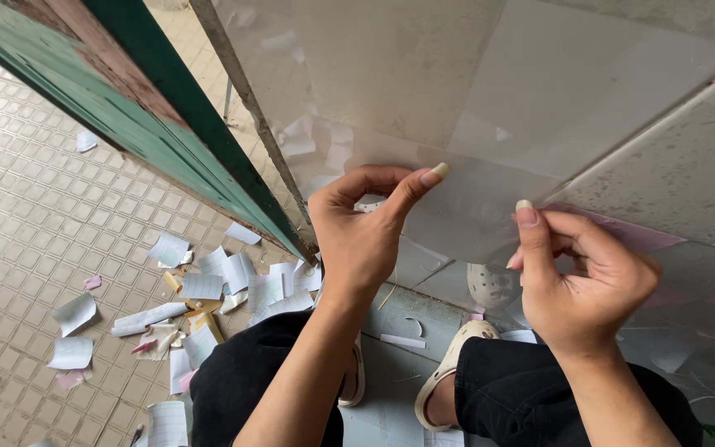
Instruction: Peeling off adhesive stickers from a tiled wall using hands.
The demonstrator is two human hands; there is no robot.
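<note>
Paper scraps [208,290] litter the floor at lower left; your left hand [366,240] and right hand [581,281] pinch the clear film sheet [473,207] at centre — thin, limp, slippery; grip its lower edge, fingers [424,182] closed lightly.

Both forearms reach up and forward. The left hand [363,234] is curled, thumb and forefinger pinched together at the top. The right hand [585,277] pinches likewise, remaining fingers [539,248] folded inward.
</note>
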